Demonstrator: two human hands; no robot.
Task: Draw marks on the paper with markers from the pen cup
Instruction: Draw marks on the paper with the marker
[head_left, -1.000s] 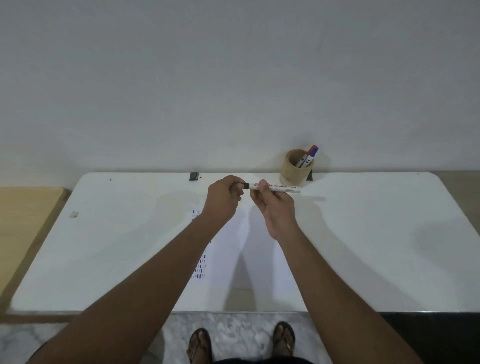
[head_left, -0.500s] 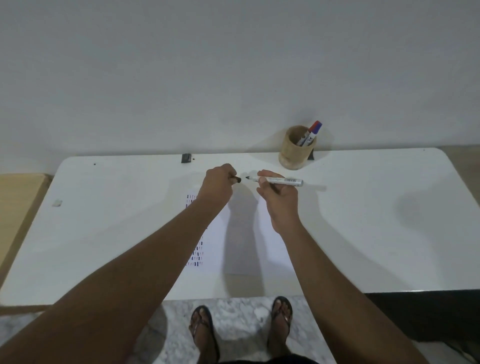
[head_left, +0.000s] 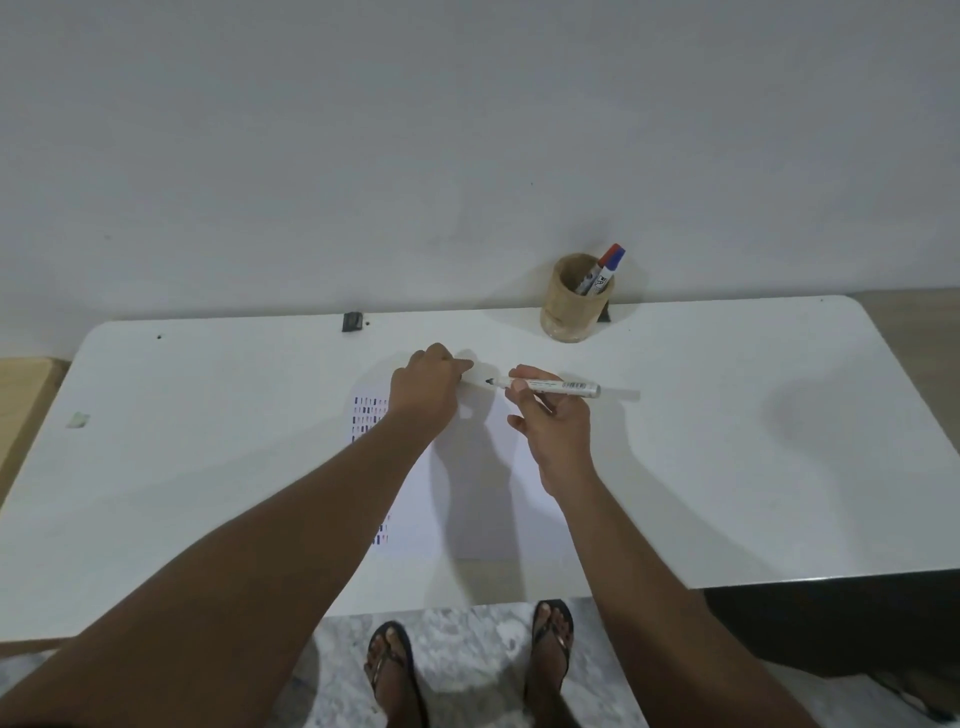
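My right hand (head_left: 553, 423) grips a white marker (head_left: 558, 386) held level, its bare black tip pointing left. My left hand (head_left: 423, 387) is closed just left of that tip; the black cap it pulled off is hidden inside the fingers. Both hands hover above the white paper (head_left: 483, 499), which carries columns of short dark marks down its left side. The tan pen cup (head_left: 571, 304) stands at the back of the white table (head_left: 727, 467) and holds two more markers (head_left: 602, 270), one capped red, one blue.
A small black clip (head_left: 352, 321) sits at the table's back edge, left of the cup. A scrap of tape (head_left: 78, 420) lies near the left edge. A wooden surface (head_left: 21, 405) adjoins the table on the left. The wall rises right behind the table.
The hands have pulled apart: the cap has come off the marker into my left hand, exposing the black tip. The camera has tilted down, so the table sits lower in view.
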